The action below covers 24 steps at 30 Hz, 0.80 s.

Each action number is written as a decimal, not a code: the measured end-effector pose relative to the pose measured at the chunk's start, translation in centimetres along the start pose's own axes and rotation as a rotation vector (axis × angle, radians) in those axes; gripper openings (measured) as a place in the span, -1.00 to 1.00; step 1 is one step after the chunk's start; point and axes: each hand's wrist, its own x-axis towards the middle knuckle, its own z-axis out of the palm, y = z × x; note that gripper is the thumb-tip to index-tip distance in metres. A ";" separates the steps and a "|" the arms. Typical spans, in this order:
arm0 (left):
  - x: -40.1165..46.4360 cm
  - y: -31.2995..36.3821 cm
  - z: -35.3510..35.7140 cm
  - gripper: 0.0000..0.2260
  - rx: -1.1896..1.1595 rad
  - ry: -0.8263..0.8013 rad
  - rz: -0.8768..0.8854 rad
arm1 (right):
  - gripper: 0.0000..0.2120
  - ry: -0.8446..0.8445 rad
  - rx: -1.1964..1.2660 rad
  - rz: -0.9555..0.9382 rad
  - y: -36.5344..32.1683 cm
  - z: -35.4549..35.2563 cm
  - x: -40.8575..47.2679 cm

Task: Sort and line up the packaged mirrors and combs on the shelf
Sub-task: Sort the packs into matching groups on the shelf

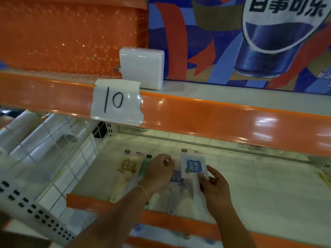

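Note:
On the lower shelf lie several packaged hand mirrors. A beige-handled one with a brown design lies at the left. My right hand pinches a clear package with a blue square mirror by its lower edge, holding it tilted above the shelf. Another blue packaged mirror lies beneath, between my hands. My left hand rests with curled fingers on a green-edged package, mostly hidden under it; whether it grips that package I cannot tell.
A wire grid divider bounds the bay on the left, with white rolls beyond it. An orange shelf edge bearing a taped "10" label overhangs above. A white charger and an orange basket sit on the upper shelf.

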 end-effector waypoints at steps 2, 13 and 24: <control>0.3 -0.4 -1.7 -0.75 0.068 0.073 0.091 | -0.63 0.060 -0.062 0.008 0.7 0.4 0.5; 2.8 -8.1 -10.4 -0.75 0.207 0.219 0.164 | -0.73 0.106 -0.438 -0.060 1.8 4.0 0.0; 0.8 -12.5 -11.1 -0.56 0.226 0.031 0.130 | -0.89 0.208 -0.781 -0.214 4.5 6.0 -0.9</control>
